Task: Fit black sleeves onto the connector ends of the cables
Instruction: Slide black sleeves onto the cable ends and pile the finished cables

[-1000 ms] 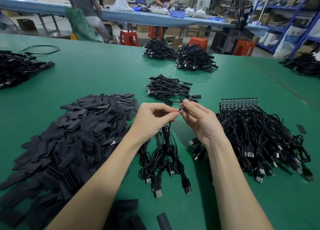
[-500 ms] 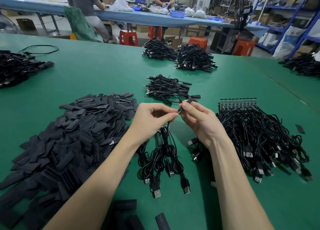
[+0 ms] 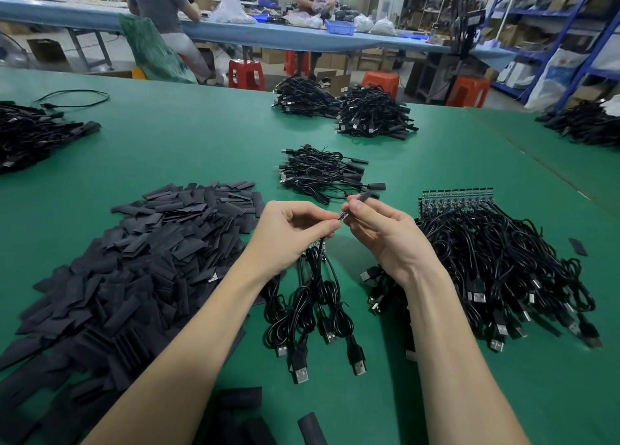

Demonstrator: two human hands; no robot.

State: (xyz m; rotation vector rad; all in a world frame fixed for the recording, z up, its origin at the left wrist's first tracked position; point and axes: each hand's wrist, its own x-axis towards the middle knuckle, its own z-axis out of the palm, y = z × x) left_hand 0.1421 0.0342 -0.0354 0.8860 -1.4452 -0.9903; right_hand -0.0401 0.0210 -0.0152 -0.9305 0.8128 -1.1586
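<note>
Both bare forearms reach forward, hands nearly meeting at centre. Left hand (image 3: 291, 233) knuckles-up, fingers curled, thumb and forefinger pinched tight. Right hand (image 3: 385, 236) tilted inward, fingers curled, fingertips (image 3: 356, 206) pinching just beside the left's.

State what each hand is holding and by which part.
The left hand pinches a small bunch of cables near their connector ends. The right hand pinches a black sleeve by its near end.

Red stools (image 3: 246, 74) beside a blue bench (image 3: 235, 35), shelving (image 3: 550, 14) behind.
</note>
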